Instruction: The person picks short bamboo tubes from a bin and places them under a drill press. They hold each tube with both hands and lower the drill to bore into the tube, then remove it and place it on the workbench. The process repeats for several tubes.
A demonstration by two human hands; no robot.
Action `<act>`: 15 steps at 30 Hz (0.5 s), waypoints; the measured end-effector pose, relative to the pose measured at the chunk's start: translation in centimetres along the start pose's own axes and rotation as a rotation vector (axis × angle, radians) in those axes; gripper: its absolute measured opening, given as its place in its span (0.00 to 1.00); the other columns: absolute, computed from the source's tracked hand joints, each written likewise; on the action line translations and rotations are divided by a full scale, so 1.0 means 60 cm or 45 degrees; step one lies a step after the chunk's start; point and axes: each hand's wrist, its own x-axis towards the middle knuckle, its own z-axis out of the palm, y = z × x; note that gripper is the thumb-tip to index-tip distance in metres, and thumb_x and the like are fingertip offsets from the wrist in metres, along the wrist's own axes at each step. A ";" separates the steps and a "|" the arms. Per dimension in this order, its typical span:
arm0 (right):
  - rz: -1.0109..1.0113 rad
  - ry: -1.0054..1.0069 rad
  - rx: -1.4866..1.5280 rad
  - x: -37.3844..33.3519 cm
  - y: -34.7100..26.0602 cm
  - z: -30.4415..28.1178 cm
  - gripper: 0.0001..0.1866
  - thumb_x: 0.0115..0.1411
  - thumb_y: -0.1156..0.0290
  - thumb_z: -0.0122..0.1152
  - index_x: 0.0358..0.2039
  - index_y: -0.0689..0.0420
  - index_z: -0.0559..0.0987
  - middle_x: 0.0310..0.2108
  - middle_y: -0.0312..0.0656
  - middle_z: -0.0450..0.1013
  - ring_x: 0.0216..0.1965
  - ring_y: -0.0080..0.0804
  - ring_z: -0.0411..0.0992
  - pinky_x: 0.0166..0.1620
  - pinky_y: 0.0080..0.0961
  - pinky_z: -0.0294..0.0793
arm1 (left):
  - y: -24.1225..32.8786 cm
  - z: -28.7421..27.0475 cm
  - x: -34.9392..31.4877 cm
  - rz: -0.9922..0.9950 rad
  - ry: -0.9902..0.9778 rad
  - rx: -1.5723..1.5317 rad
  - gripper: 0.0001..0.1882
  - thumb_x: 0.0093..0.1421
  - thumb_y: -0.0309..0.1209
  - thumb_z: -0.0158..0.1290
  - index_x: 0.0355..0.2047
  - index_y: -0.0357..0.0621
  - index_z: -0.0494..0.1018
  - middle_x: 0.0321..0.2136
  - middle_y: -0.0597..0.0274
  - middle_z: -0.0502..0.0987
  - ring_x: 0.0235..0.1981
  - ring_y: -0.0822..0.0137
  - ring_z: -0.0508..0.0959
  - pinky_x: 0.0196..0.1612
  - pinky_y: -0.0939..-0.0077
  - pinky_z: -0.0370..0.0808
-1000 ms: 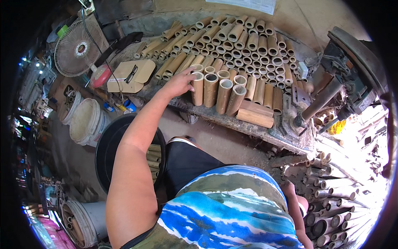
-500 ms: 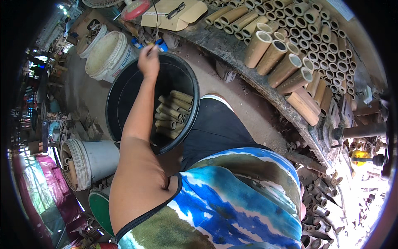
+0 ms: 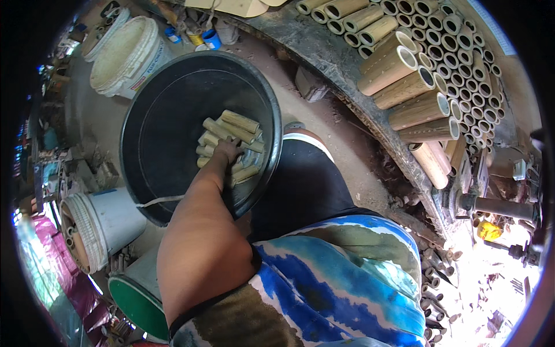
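My left hand (image 3: 230, 150) reaches down into a large black tub (image 3: 147, 92). Its fingers are curled over a bamboo tube (image 3: 245, 144) in a loose pile of short bamboo tubes (image 3: 240, 122). That pile lies at the near right side of the tub's bottom, and the hand and forearm hide part of it. My right hand is out of sight.
A dark workbench (image 3: 277, 26) on the right bears stacked bamboo tubes (image 3: 448, 46), several leaning over its edge. White buckets (image 3: 130, 55) stand at the left, with a blue can (image 3: 211, 39) beyond the tub. More bamboo pieces (image 3: 439, 272) lie at lower right.
My left hand has moved from over the tub's far rim down to the bamboo tubes inside. The view has shifted, so the tub appears larger and further left.
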 end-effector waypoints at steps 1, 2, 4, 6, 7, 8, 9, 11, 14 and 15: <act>0.002 0.000 -0.001 -0.002 -0.010 -0.005 0.11 0.60 0.61 0.60 0.36 0.55 0.79 0.34 0.55 0.78 0.39 0.56 0.77 0.41 0.46 0.75 | 0.013 0.014 0.007 -0.287 0.011 -0.267 0.25 0.59 0.38 0.56 0.59 0.60 0.73 0.62 0.53 0.68 0.63 0.50 0.69 0.64 0.59 0.69; 0.003 0.006 0.007 -0.006 -0.021 -0.010 0.12 0.60 0.61 0.60 0.37 0.55 0.79 0.35 0.55 0.78 0.39 0.56 0.77 0.41 0.47 0.75 | 0.021 0.028 0.016 -0.541 0.063 -0.524 0.24 0.60 0.38 0.54 0.59 0.60 0.73 0.62 0.54 0.68 0.63 0.50 0.69 0.64 0.58 0.69; 0.012 0.033 0.020 -0.014 -0.039 -0.018 0.12 0.60 0.60 0.61 0.37 0.55 0.79 0.35 0.55 0.78 0.39 0.57 0.77 0.42 0.47 0.75 | 0.012 0.053 0.027 -0.620 -0.040 -0.701 0.23 0.62 0.39 0.53 0.59 0.58 0.73 0.61 0.53 0.70 0.63 0.49 0.69 0.64 0.57 0.68; 0.026 0.068 0.073 -0.019 -0.056 -0.022 0.13 0.60 0.60 0.61 0.37 0.55 0.79 0.35 0.56 0.78 0.40 0.57 0.77 0.42 0.47 0.75 | 0.002 0.061 0.037 -0.472 -0.119 -0.435 0.25 0.63 0.40 0.50 0.60 0.48 0.71 0.59 0.49 0.72 0.62 0.48 0.70 0.65 0.56 0.66; 0.023 0.078 0.102 -0.017 -0.064 -0.022 0.13 0.60 0.60 0.61 0.38 0.55 0.79 0.35 0.56 0.78 0.40 0.57 0.77 0.42 0.47 0.75 | 0.000 0.057 0.040 -0.403 -0.255 -0.144 0.25 0.64 0.39 0.50 0.60 0.44 0.71 0.61 0.50 0.70 0.62 0.49 0.70 0.64 0.55 0.67; 0.022 0.081 0.113 -0.015 -0.072 -0.020 0.13 0.59 0.59 0.61 0.38 0.55 0.79 0.36 0.56 0.78 0.40 0.57 0.77 0.42 0.47 0.75 | 0.000 0.054 0.029 -0.260 -0.280 0.138 0.24 0.64 0.38 0.50 0.59 0.43 0.71 0.62 0.52 0.69 0.63 0.49 0.70 0.62 0.54 0.68; 0.016 0.067 0.097 -0.013 -0.079 -0.020 0.13 0.59 0.59 0.61 0.38 0.55 0.79 0.36 0.56 0.78 0.41 0.57 0.77 0.42 0.48 0.75 | -0.002 0.045 0.020 -0.337 -0.207 0.146 0.23 0.64 0.38 0.50 0.58 0.45 0.72 0.60 0.52 0.70 0.63 0.48 0.69 0.60 0.53 0.69; -0.032 0.010 -0.008 -0.012 -0.091 -0.018 0.17 0.59 0.56 0.61 0.40 0.56 0.79 0.38 0.58 0.78 0.44 0.58 0.76 0.45 0.49 0.75 | -0.022 0.019 0.002 -0.273 -0.119 0.078 0.24 0.65 0.39 0.48 0.60 0.44 0.69 0.58 0.48 0.71 0.60 0.46 0.71 0.58 0.52 0.71; 0.002 -0.037 -0.026 -0.009 -0.107 -0.010 0.20 0.58 0.54 0.62 0.42 0.57 0.80 0.40 0.58 0.78 0.46 0.58 0.76 0.48 0.49 0.76 | -0.062 -0.018 -0.017 -0.441 0.126 -0.297 0.26 0.68 0.43 0.44 0.60 0.41 0.68 0.56 0.45 0.72 0.57 0.44 0.72 0.58 0.51 0.71; 0.033 -0.046 -0.008 -0.009 -0.110 -0.007 0.20 0.58 0.54 0.62 0.43 0.57 0.80 0.40 0.57 0.79 0.46 0.58 0.76 0.48 0.48 0.76 | -0.073 -0.028 -0.023 -0.514 0.228 -0.457 0.26 0.68 0.44 0.43 0.60 0.39 0.67 0.56 0.44 0.72 0.56 0.43 0.72 0.58 0.50 0.70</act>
